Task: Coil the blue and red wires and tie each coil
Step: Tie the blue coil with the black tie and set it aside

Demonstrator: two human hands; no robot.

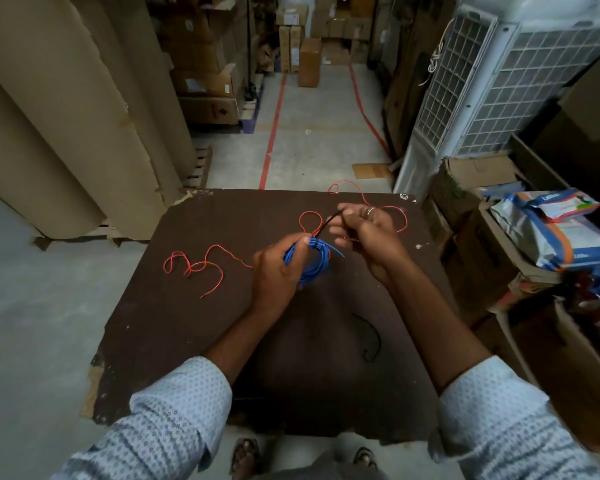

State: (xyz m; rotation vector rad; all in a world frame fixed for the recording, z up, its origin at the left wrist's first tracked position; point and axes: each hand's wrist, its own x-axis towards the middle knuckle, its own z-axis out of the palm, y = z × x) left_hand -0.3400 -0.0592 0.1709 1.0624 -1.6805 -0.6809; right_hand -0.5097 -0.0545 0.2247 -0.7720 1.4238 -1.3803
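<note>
The blue wire (310,261) is wound into a coil, gripped by the left hand (278,271) above the bench (194,327). The right hand (364,230) pinches a black tie (328,224) around it. The red wire (201,266) lies loose, uncoiled, across the bench; another black tie (373,336) lies nearer.

I am holding a wire coil (310,261) above the bench (194,306), my left grip (278,268) on it, my right grip (364,230) just behind; a loose wire (205,265) is lying left.
</note>
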